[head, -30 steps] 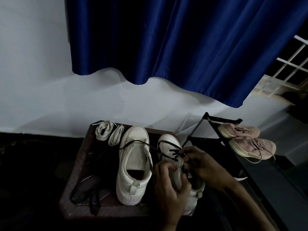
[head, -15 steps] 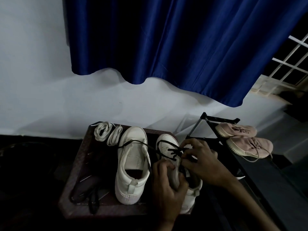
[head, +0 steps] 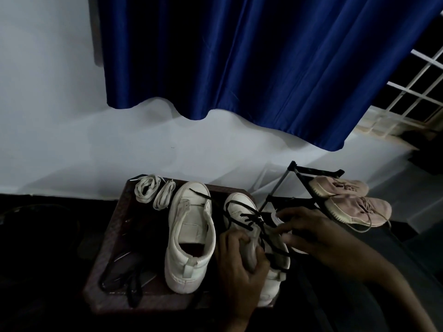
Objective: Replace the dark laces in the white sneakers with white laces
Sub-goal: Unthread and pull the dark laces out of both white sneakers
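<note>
Unlacing the sneaker gripped in our left hand, we pinch its dark lace with our right hand, next pulling it free.

Two bare hands are shown, each followed by an uncovered forearm. The left hand is seen at the near side of the laced sneaker, the right hand just right of it. Finer detail of fingers and wrists is lost in dim light.
</note>
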{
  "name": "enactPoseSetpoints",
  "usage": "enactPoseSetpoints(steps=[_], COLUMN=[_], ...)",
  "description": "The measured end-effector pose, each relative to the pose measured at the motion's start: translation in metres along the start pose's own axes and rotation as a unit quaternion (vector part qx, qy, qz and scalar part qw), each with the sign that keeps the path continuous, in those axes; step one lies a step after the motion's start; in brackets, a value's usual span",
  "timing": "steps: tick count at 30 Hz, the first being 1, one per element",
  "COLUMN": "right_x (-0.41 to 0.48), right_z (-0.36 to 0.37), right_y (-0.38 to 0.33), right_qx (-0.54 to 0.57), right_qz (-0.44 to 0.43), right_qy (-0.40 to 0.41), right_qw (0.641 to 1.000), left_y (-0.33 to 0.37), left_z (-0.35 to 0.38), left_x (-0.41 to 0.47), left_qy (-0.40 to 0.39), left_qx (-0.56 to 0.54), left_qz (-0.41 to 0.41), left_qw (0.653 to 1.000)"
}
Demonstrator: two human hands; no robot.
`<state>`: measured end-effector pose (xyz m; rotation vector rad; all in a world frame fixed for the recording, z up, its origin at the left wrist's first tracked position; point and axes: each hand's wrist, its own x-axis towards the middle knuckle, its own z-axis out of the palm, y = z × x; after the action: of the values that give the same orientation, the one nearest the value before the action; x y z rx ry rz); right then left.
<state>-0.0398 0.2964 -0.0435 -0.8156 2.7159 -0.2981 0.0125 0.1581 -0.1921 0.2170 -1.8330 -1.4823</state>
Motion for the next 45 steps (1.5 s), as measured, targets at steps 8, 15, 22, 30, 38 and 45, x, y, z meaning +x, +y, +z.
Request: enactPoseSetpoints(steps=[8,15,22,30,38,45], right_x=[0.042,-0.011,0.028,0.015,-0.026,0.029], right_z=[0.047,0.005,0.025,0.031,-0.008,0.033], right_y=[-0.021,-0.003,-0.024,-0.031,-0.013,-0.034], right_qx=[-0.014,-0.014,-0.06,-0.14,-0.017,-0.064], right_qz=[0.047,0.045,0.101,0.087,0.083,0.093], right_qy=[0.08,0.006,0.059,0.072,-0.011,0.107], right_qw=[0.996,0.999,0.991,0.984,0.996,0.988], left_y=[0.001,0.001,0.001,0.0,-0.002,-0.001], left_z=[-0.002,0.0,-0.001,0.0,0.003,0.001], left_x=[-0.001,-0.001,0.0,0.001,-0.001,0.0], left_qy=[-0.008,-0.003,0.0,0.007,0.008,0.011], left_qx=[0.019,-0.004,-0.017,0.003,-0.002,0.005], left_qz=[0.0,0.013,0.01,0.019,0.014,0.026], left_qw=[1.0,1.0,1.0,1.0,1.0,1.0])
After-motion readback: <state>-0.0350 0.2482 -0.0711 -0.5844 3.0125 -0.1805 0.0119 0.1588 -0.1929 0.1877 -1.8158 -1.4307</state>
